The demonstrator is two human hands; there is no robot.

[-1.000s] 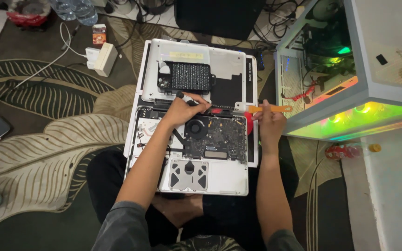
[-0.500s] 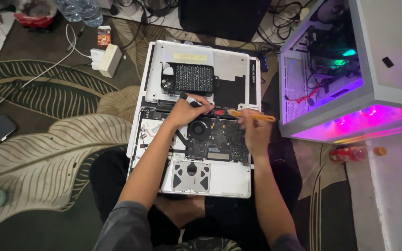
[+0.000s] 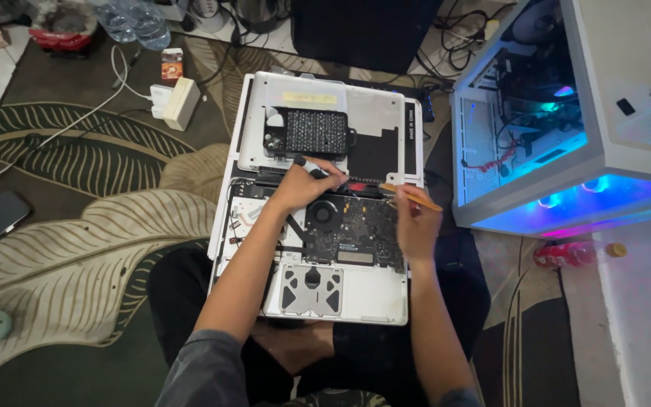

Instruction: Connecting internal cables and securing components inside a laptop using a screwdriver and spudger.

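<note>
Head view: opened laptop [image 3: 356, 290] on the lap, mainboard and fan exposed inside. Left hand [image 3: 303, 188] pinches a black-tipped tool [image 3: 304, 163] at the hinge edge; right hand [image 3: 416, 222] grips an orange-handled tool [image 3: 412, 197]. Lit PC case [image 3: 566, 143], full of parts, sits right.

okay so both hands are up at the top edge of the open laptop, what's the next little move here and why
Probably ease the orange-handled tool in the right hand down toward the board's top edge. The left hand already holds a black-tipped tool there beside the fan, while the orange tool sits angled just off the laptop.
</note>
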